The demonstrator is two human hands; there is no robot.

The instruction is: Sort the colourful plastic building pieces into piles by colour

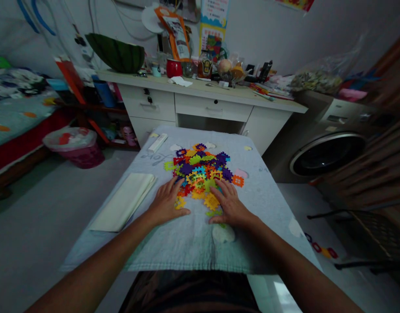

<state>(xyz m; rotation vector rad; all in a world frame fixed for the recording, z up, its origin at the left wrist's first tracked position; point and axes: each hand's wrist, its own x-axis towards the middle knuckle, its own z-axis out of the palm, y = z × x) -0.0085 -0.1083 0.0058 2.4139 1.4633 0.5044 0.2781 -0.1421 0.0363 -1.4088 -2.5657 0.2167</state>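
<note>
A heap of small interlocking plastic tiles (201, 170) in purple, orange, yellow, green and red lies in the middle of a table covered with a pale blue cloth (193, 237). My left hand (166, 202) lies flat and open on the cloth at the heap's near left edge, fingers spread and touching the tiles. My right hand (230, 204) rests flat and open at the near right edge, fingertips on the pieces. A yellow tile (212, 201) sits between the two hands. Neither hand holds anything.
A folded cream cloth (126, 200) lies on the table's left side and a white tube (157, 142) at the far left. Behind stands a cluttered white desk (206, 98). A washing machine (330, 139) is at the right, a pink bin (76, 145) and a bed (13, 117) at the left.
</note>
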